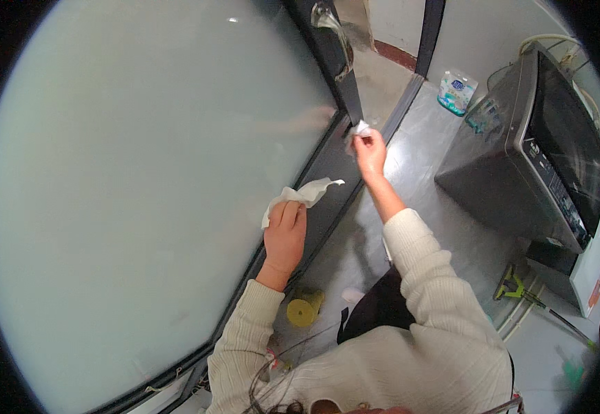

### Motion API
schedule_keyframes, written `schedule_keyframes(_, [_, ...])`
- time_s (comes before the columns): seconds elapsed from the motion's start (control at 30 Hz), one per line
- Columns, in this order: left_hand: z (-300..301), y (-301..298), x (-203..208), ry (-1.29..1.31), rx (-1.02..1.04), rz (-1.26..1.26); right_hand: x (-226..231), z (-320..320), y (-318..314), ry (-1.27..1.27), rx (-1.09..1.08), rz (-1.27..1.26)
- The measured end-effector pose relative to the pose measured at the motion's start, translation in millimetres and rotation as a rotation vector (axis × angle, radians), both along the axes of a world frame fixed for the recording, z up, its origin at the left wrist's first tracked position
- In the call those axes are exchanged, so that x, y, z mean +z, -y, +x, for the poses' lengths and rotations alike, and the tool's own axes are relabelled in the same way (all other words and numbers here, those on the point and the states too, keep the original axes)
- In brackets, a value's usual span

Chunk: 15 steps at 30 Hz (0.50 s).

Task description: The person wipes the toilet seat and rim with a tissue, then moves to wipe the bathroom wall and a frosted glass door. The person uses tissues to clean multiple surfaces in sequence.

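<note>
A door with a large frosted glass pane and a dark frame fills the left half of the head view. My left hand is closed on a spread white wipe, which lies over the frame beside the pane. Farther up, my right hand pinches a small crumpled white wipe at the outer edge of the frame. Above it, a shiny metal handle sticks out from the door. Parts of both wipes are hidden by my fingers.
A grey washing machine stands at the right. Near it on the floor is a white and teal soft pack. A green squeegee with a long handle lies lower right. Below my left hand sits a yellow cylinder.
</note>
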<state>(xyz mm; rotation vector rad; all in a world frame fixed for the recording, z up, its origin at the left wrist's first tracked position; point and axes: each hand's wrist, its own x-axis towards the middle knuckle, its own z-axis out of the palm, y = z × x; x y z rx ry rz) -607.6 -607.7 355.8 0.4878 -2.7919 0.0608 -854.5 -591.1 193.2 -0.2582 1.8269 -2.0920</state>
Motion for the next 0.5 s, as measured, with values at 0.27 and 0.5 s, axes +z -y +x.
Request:
schedule_keyframes(0.27, [105.0, -34.0, -42.0, 0.061, 0.206, 0.222, -9.5, 253.4, -21.0, 0.039, 0.123, -0.023])
schedule_keyframes(0.5, [148.5, -72.7, -20.4, -0.133, 0.236, 0.25, 35.5, 138.7, -23.0, -0.235, 0.021, 0.228])
